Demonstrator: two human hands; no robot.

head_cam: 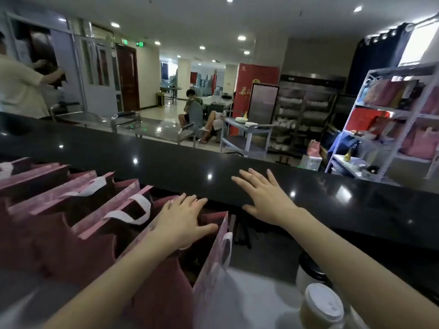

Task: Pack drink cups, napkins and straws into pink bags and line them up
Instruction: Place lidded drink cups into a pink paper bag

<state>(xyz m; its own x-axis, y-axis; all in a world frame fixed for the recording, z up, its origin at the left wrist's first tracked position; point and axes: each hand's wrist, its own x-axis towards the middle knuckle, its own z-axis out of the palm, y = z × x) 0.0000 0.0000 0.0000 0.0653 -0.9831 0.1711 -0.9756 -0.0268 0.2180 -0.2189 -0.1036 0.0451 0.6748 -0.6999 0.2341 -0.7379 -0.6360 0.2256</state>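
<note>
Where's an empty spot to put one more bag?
Bare grey worktop lies between the last pink bag and the lidded cup. The black ledge is bare right of the right hand. Left is crowded with the row of bags.

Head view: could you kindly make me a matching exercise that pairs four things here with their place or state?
Column one:
1 left hand
2 right hand
3 cup
4 bag handles

Column two:
A white lid on, bottom right
B fingers spread over the black counter
C white loops
D resting on top of a pink bag

Pairs: 1-D, 2-B, 3-A, 4-C.
</note>
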